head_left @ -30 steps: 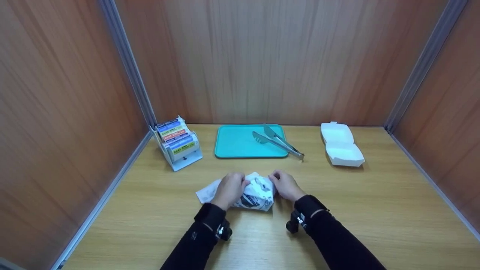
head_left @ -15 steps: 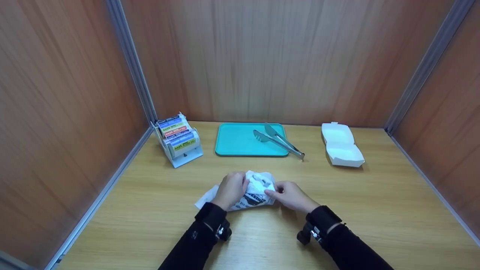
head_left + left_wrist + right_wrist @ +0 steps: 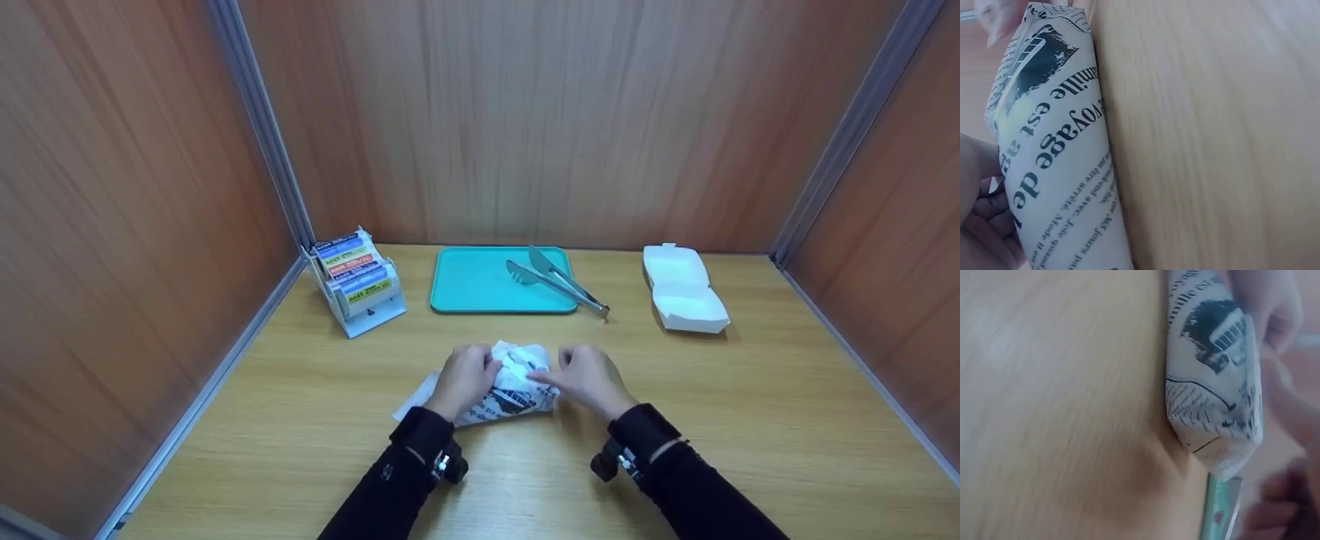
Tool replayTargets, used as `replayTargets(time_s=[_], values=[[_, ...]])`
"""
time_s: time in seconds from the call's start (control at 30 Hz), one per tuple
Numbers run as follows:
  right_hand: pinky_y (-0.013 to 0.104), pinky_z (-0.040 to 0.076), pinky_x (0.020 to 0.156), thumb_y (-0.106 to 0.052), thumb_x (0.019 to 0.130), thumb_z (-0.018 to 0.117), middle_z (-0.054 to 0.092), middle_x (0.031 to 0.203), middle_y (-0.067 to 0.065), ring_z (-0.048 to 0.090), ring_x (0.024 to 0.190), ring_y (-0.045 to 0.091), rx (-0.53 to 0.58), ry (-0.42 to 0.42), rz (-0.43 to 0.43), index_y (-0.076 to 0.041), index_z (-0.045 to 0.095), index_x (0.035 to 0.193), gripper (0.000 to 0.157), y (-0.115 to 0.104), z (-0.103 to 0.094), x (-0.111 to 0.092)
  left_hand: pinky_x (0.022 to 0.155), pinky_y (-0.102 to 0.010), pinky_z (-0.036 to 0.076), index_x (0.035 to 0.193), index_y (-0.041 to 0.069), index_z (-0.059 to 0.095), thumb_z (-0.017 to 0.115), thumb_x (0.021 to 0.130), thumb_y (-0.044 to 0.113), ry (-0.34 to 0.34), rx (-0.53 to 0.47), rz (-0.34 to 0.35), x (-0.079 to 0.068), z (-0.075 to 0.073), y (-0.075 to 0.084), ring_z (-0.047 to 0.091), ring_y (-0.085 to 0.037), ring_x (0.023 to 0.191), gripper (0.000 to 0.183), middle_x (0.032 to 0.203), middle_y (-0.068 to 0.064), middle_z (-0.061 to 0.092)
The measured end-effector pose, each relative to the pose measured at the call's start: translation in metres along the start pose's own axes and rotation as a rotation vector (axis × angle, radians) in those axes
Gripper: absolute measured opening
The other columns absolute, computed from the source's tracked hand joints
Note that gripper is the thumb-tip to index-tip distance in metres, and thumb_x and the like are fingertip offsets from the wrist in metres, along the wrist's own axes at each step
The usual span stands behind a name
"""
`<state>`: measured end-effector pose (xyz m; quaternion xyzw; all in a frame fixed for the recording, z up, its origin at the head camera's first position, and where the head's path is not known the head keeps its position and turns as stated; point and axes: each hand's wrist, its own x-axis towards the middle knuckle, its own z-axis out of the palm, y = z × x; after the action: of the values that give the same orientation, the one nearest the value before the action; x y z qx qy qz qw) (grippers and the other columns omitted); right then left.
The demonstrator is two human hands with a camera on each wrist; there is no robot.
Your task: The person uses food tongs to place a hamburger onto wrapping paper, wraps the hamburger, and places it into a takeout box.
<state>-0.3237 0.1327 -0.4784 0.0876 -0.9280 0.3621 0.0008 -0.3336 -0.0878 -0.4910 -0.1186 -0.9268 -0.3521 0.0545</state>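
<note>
Head camera: a person in black sleeves (image 3: 379,491) worked at a packet of white paper with black newsprint-style lettering (image 3: 514,403), which lay between both hands on a pale wooden table (image 3: 255,457), nearer than the tray. Fingers of the left hand (image 3: 463,381) were curled, holding the packet by its upper edge. At the folded end, the right hand (image 3: 591,381) pressed an outstretched thumb to the paper, its other fingers curled together, clear of the packet. Left-wrist footage caught the word "voyage" printed along the side. Behind lay a flat, rectangular turquoise tray (image 3: 472,279) with silver metal tongs (image 3: 559,286), their joined end jutting past its near right corner. A white clamshell box (image 3: 687,307) sat open to the right; a white stand (image 3: 376,318) bearing colourfully printed packaging (image 3: 358,271) stood left.
</note>
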Motion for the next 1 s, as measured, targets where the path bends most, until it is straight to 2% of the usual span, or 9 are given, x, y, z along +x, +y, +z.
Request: replayTargets(time_s=[0.1, 0.17, 0.23, 0.33, 0.5, 0.6, 0.73, 0.87, 1.0], values=[[0.043, 0.056, 0.091, -0.049, 0.095, 0.079, 0.070, 0.113, 0.009, 0.066, 0.104, 0.025, -0.156, 0.094, -0.230, -0.008, 0.072, 0.111, 0.044, -0.013, 0.013, -0.004, 0.062, -0.029, 0.047, 0.077, 0.010, 0.062, 0.072, 0.102, 0.011, 0.015, 0.003, 0.003, -0.001, 0.001, -0.002, 0.053, -0.013, 0.066, 0.027, 0.071, 0.003, 0.055], [0.057, 0.044, 0.115, -0.050, 0.104, 0.066, 0.057, 0.150, 0.020, 0.054, 0.138, 0.038, -0.279, 0.031, -0.369, -0.002, 0.061, 0.144, 0.063, -0.017, 0.024, -0.007, 0.062, -0.030, 0.047, 0.076, 0.010, 0.063, 0.073, 0.102, 0.011, 0.025, 0.000, 0.004, 0.000, 0.001, -0.003, 0.053, -0.013, 0.066, 0.027, 0.071, 0.003, 0.055], [0.063, 0.027, 0.125, -0.052, 0.108, 0.056, 0.036, 0.167, 0.025, 0.033, 0.155, 0.045, -0.391, -0.065, -0.436, 0.001, 0.041, 0.161, 0.076, -0.017, 0.034, -0.010, 0.062, -0.030, 0.048, 0.075, 0.010, 0.063, 0.073, 0.101, 0.011, 0.033, -0.010, 0.007, 0.001, 0.003, -0.005, 0.053, -0.013, 0.065, 0.028, 0.070, 0.003, 0.056], [0.063, 0.018, 0.128, -0.052, 0.110, 0.051, 0.027, 0.170, 0.029, 0.023, 0.159, 0.046, -0.500, -0.138, -0.492, 0.004, 0.032, 0.164, 0.081, -0.014, 0.042, -0.012, 0.062, -0.030, 0.048, 0.073, 0.011, 0.063, 0.073, 0.102, 0.012, 0.020, -0.032, -0.021, 0.002, 0.003, -0.007, 0.054, -0.012, 0.064, 0.030, 0.069, 0.003, 0.057], [0.062, 0.025, 0.127, -0.050, 0.109, 0.053, 0.036, 0.166, 0.030, 0.032, 0.155, 0.046, -0.586, -0.130, -0.542, 0.004, 0.039, 0.161, 0.076, -0.015, 0.046, -0.011, 0.063, -0.029, 0.044, 0.071, 0.013, 0.061, 0.071, 0.102, 0.017, -0.027, -0.047, -0.124, 0.000, -0.001, -0.009, 0.054, -0.014, 0.066, 0.033, 0.071, 0.003, 0.055], [0.062, 0.029, 0.125, -0.050, 0.109, 0.055, 0.041, 0.163, 0.029, 0.038, 0.152, 0.046, -0.611, -0.116, -0.558, 0.004, 0.043, 0.159, 0.074, -0.017, 0.048, -0.012, 0.070, -0.033, 0.046, 0.073, 0.013, 0.062, 0.076, 0.098, 0.020, 0.005, 0.032, -0.116, -0.001, -0.003, -0.009, 0.054, -0.018, 0.076, 0.029, 0.078, 0.001, 0.056], [0.064, 0.032, 0.123, -0.053, 0.108, 0.055, 0.043, 0.161, 0.029, 0.040, 0.150, 0.046, -0.629, -0.095, -0.534, 0.003, 0.044, 0.158, 0.076, -0.018, 0.047, -0.014, 0.089, -0.043, 0.048, 0.095, 0.011, 0.069, 0.085, 0.091, 0.029, 0.047, 0.170, -0.119, 0.001, -0.010, -0.009, 0.056, -0.026, 0.098, 0.024, 0.099, -0.005, 0.061], [0.064, 0.032, 0.122, -0.056, 0.107, 0.055, 0.043, 0.162, 0.028, 0.040, 0.150, 0.047, -0.637, -0.075, -0.478, 0.002, 0.043, 0.159, 0.079, -0.019, 0.045, -0.014, 0.104, -0.049, 0.045, 0.120, 0.007, 0.071, 0.085, 0.091, 0.037, 0.020, 0.238, -0.222, 0.000, -0.022, -0.019, 0.057, -0.032, 0.116, 0.044, 0.120, -0.013, 0.064], [0.064, 0.032, 0.123, -0.055, 0.107, 0.054, 0.040, 0.165, 0.026, 0.038, 0.152, 0.047, -0.666, -0.084, -0.476, 0.000, 0.041, 0.161, 0.078, -0.020, 0.046, -0.015, 0.105, -0.053, 0.045, 0.121, 0.001, 0.069, 0.082, 0.093, 0.042, -0.041, 0.323, -0.324, -0.011, -0.036, -0.036, 0.058, -0.035, 0.114, 0.051, 0.117, -0.016, 0.064]])
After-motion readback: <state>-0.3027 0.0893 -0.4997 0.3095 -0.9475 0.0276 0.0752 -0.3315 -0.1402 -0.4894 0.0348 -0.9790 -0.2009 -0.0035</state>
